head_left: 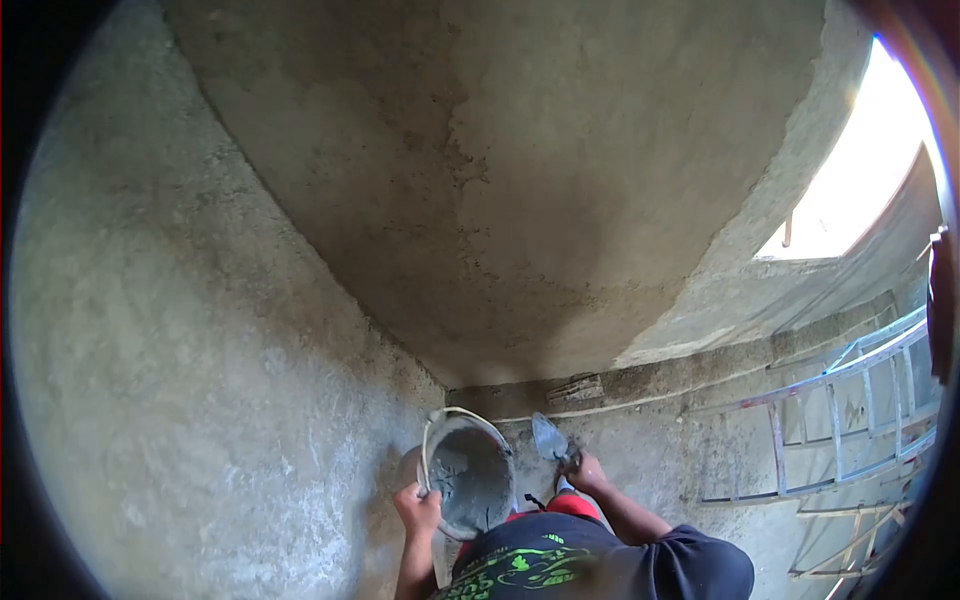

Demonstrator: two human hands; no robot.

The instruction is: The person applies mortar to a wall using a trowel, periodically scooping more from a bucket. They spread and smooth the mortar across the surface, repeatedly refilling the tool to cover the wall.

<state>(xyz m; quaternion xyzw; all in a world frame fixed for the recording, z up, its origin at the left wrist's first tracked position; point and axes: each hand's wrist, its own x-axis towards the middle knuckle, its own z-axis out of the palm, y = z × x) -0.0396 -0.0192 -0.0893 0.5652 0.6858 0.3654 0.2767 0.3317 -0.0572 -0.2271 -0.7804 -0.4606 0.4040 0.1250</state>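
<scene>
My left hand (417, 508) is closed on the rim and handle side of a bucket (512, 478), which tilts so that its mouth faces me. Grey wet mortar (462, 487) coats the inside and lies in the bottom. To the right of the bucket, my right hand (588, 471) is wrapped round the handle of a pointed trowel (548, 438). The grey, mortar-smeared blade points up and away from me, apart from the bucket.
Plastered walls (290, 420) meet in a corner just ahead, with a rough ledge (650, 385) along the base. A metal ladder (835, 430) stands at the right. Above it is a bright opening (850, 170). Wooden pieces (850, 540) lie at lower right.
</scene>
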